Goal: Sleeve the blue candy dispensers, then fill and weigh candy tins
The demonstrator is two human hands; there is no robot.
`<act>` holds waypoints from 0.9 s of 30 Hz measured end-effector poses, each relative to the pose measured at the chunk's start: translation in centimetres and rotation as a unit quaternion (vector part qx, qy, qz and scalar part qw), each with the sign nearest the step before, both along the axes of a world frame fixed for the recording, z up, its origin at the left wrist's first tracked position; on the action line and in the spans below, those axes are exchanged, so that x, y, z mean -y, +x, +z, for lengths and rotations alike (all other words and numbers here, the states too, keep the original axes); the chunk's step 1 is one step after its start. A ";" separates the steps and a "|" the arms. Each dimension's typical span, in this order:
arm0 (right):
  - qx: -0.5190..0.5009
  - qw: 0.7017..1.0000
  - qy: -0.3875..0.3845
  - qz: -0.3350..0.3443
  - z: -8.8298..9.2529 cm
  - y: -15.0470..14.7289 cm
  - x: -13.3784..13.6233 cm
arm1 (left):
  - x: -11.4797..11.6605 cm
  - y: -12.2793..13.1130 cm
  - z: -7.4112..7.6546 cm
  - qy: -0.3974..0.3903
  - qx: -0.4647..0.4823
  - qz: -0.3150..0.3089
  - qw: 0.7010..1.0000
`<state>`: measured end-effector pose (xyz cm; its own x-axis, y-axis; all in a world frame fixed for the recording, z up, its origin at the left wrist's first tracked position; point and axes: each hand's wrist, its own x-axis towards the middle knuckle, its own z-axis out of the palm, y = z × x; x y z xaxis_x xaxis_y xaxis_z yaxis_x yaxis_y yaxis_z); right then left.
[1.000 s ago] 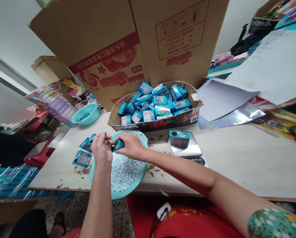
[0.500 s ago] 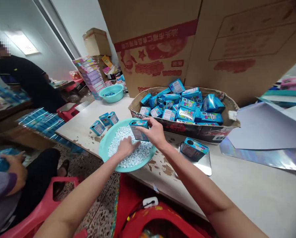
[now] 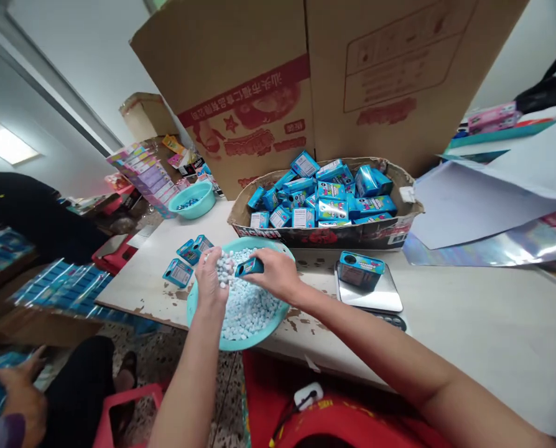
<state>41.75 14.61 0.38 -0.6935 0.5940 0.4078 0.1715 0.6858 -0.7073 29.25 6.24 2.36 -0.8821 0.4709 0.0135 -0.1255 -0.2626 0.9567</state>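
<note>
Over a turquoise basin [image 3: 283,311] of small white pellets, my left hand [image 3: 210,280] is cupped around a scoop of white pellets [image 3: 226,267]. My right hand [image 3: 275,274] grips a small blue box [image 3: 250,267], tilted with its dark round opening toward the left hand's pellets. A few blue boxes [image 3: 178,272] stand on the table left of the basin. Another blue box [image 3: 361,269] rests on a silver scale [image 3: 385,295] to the right. Behind the basin, a low carton [image 3: 343,236] holds several blue boxes.
A second turquoise basin [image 3: 198,204] stands at the table's back left. Large brown cardboard [image 3: 259,81] rises behind the carton. Paper sheets [image 3: 483,199] lie at right. Two other people [image 3: 30,211] are at the left; a red stool [image 3: 129,404] is below.
My left hand has risen from the pellets with a handful. My right hand has lowered and tilted its blue box toward that hand. The view has shifted.
</note>
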 end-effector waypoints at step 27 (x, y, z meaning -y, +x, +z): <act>-0.045 0.998 -0.043 -0.007 0.4 -2.1 0.1 | -2.4 -1.8 1.5 0.053 -0.008 -0.042 0.998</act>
